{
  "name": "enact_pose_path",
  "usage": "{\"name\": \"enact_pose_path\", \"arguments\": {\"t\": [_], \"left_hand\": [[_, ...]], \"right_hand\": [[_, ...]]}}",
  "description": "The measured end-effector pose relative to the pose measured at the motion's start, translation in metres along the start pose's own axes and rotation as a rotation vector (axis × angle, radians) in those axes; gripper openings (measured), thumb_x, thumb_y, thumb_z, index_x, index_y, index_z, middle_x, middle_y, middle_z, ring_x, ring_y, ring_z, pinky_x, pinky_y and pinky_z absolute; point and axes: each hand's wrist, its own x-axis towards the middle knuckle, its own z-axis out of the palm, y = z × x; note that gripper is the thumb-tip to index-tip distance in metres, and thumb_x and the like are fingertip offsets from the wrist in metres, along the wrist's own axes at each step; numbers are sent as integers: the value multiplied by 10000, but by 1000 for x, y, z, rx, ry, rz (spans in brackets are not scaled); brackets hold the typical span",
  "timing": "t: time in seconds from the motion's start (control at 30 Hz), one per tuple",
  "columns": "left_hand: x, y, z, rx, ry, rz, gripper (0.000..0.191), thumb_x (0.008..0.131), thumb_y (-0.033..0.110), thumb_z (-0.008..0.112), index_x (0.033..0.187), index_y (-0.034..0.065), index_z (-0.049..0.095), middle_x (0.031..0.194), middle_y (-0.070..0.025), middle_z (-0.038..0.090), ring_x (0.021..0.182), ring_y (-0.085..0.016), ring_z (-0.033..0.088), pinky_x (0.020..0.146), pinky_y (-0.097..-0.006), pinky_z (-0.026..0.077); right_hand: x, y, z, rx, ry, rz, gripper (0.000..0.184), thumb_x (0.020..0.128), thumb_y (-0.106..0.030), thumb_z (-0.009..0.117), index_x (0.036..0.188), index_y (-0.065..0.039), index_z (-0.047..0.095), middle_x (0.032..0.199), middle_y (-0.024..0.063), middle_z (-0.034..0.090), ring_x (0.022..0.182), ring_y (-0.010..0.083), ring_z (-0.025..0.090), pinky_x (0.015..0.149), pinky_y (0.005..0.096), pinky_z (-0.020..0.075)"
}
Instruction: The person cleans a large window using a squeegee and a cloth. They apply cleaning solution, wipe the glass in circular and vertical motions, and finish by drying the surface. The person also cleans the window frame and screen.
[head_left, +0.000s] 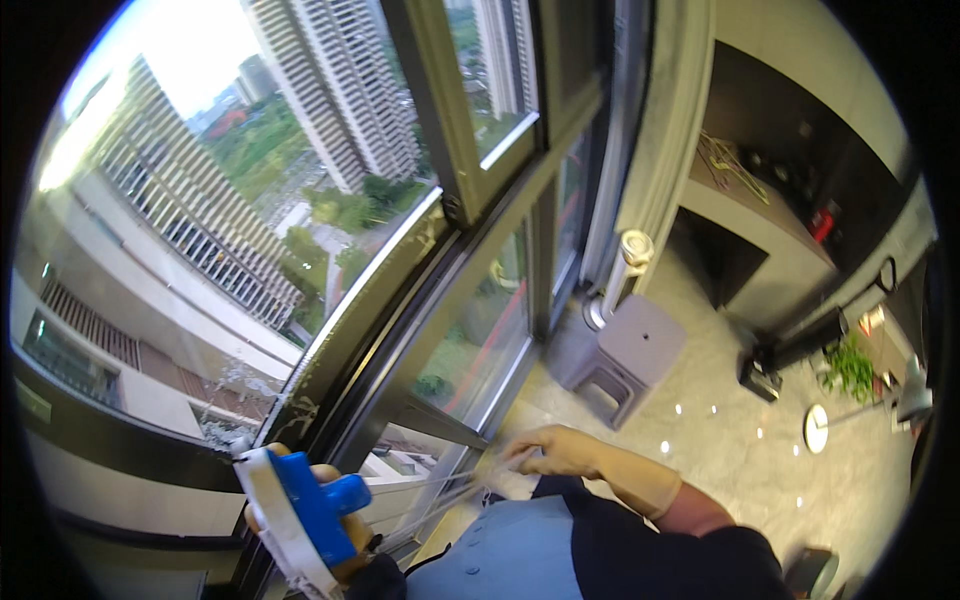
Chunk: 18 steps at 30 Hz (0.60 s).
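Note:
My left hand (357, 534) grips a blue and white magnetic window cleaner (315, 510) at the window's lower corner, its fingers wrapped around the block. White foam clings to the pad's lower end. Pale cord (427, 480) runs in several strands from beside the cleaner to my right hand (559, 452), whose fingers are pinched on it and partly blurred. A tan glove covers that hand to mid-forearm. Beside the cleaner, the window pane (247, 375) has soapy foam and wet streaks along its bottom edge. Dark metal framing (405, 300) borders the glass.
A grey plastic stool (641, 341) stands on the glossy tiled floor, near a white upright appliance (626, 262). To the right are a shelf unit (757, 225) with hangers, a green plant (851, 371) and a dark floor-standing device (761, 375). High-rise buildings (330, 82) show outside.

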Motion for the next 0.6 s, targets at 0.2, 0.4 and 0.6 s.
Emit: {"name": "enact_pose_path", "arguments": {"t": [0.2, 0.4, 0.6], "left_hand": [[8, 8, -20, 44, -111, -159, 743, 971, 457, 674, 1562, 96, 406, 1446, -280, 513, 1259, -421, 579, 811, -515, 633], [-7, 4, -12, 143, -54, 185, 730, 961, 439, 707, 1530, 93, 409, 1373, -284, 582, 1183, -428, 647, 910, -545, 618], [-51, 35, -21, 220, -143, 322, 696, 994, 492, 644, 1526, 111, 407, 1289, -206, 633, 1133, -345, 638, 893, -482, 567]], "right_hand": [[-31, -25, -56, -131, 319, -212, 515, 905, -157, 790, 1374, -43, 614, 1424, 133, 610, 1349, 261, 543, 1148, 388, 415], [-7, -148, -90, 345, 475, -511, 146, 995, -93, 653, 998, -4, 769, 891, 46, 734, 876, 121, 671, 808, 279, 520], [29, -185, -88, -43, 208, -355, 244, 1005, -205, 649, 887, -37, 781, 619, 10, 624, 619, 108, 617, 593, 281, 462]]}}
